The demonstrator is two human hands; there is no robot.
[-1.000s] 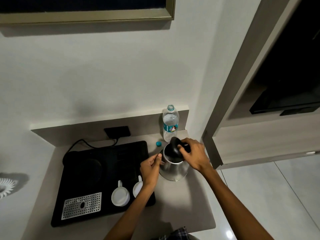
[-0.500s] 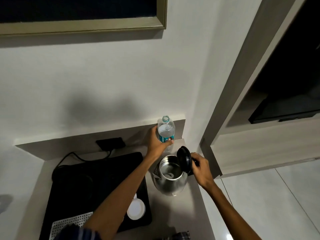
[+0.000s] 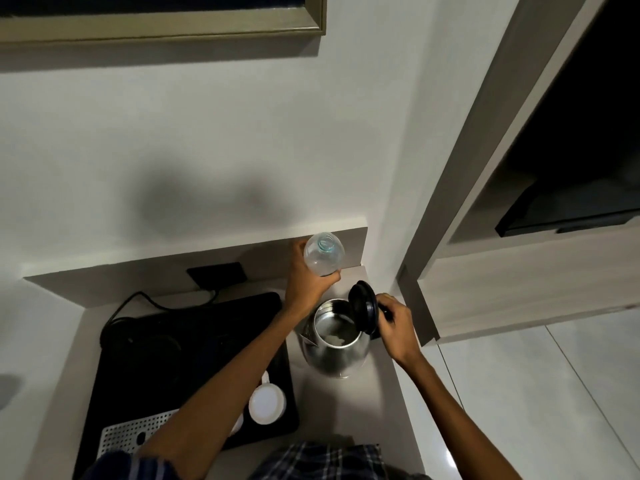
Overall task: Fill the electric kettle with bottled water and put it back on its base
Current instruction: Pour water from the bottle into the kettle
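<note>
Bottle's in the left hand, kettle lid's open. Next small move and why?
Probably bring the bottle over the kettle and tip its mouth into the opening. The left hand holds it uncapped, just behind the kettle; the right hand keeps the lid open.

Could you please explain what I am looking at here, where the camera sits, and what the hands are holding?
There is no machine: a person wears a wide-angle camera on the head, looking down at their own bare arms. The left hand holds an uncapped water bottle, its mouth towards the camera. The right hand is at the handle of a steel kettle standing on the counter, its black lid open. Left of it lies a black tray with the kettle's round base, a white cup and a metal grille.
</note>
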